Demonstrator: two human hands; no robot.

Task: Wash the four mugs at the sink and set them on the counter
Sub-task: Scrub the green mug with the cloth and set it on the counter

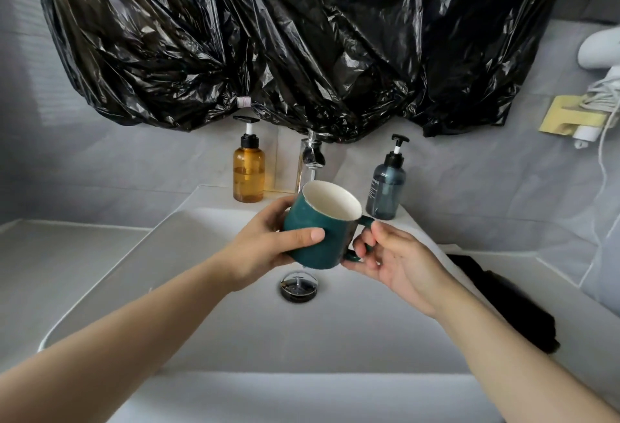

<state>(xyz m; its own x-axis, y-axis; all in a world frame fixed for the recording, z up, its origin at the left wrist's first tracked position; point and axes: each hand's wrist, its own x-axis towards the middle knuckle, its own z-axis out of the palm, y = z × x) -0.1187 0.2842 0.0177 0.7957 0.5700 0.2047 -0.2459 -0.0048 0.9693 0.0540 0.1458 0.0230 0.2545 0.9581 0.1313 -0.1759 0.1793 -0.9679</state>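
Over the sink (188, 328), just below the tap (313, 154): mug (330, 248) held for rinsing.
Left grip (265, 248) wraps the mug body, thumb across the near side; right grip (399, 264) pinches the handle. The mug hangs above the drain (298, 285), slightly tilted, mouth upward. Keep both holds firm, since wet glaze is probably slippery, and rotate the mouth under the spout so water reaches the whole interior. Exterior is glossy dark teal, interior cream, with no residue visible.
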